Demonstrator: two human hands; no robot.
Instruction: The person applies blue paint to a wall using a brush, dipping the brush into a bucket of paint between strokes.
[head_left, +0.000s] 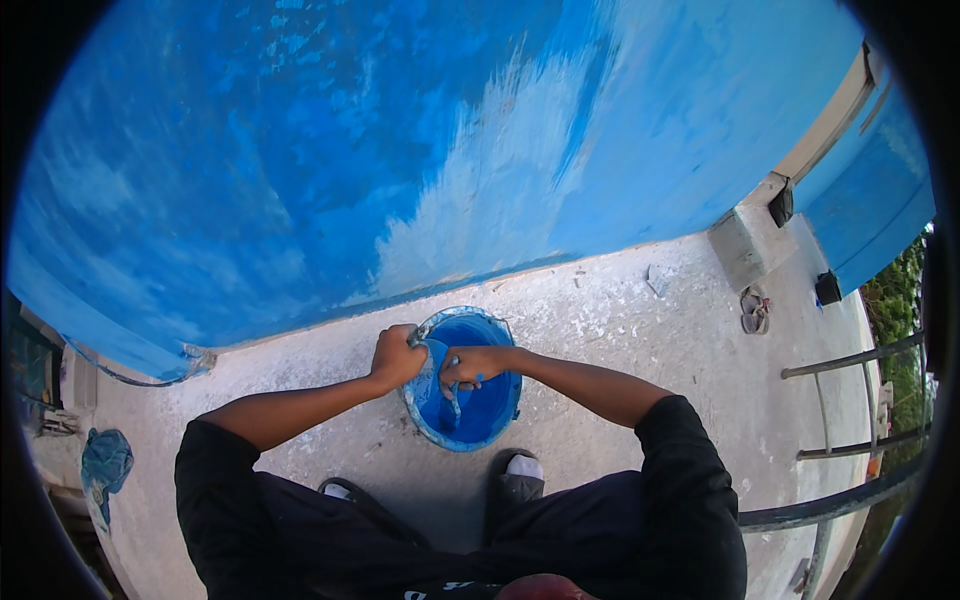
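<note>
A bucket (pixel 505 410) of blue paint, its rim streaked, stands on the pale floor below a painted wall (pixel 330 170). My left hand (pixel 398 355) is closed at the bucket's upper left rim, around what looks like the top of a paint-coated tool (pixel 431 380); its exact shape is unclear. Over the inside of the bucket, my right hand (pixel 470 366) has bent fingers at that tool, with blue paint on the skin. Whether the right fingers grip it is hard to tell. The tool's lower part slants down into the bucket.
A metal railing (pixel 850 358) runs along the right edge. A concrete step (pixel 740 245) juts from the wall, with a pair of sandals (pixel 755 310) nearby. A crumpled blue bag (pixel 105 465) lies at left. My sandalled feet are just below the bucket.
</note>
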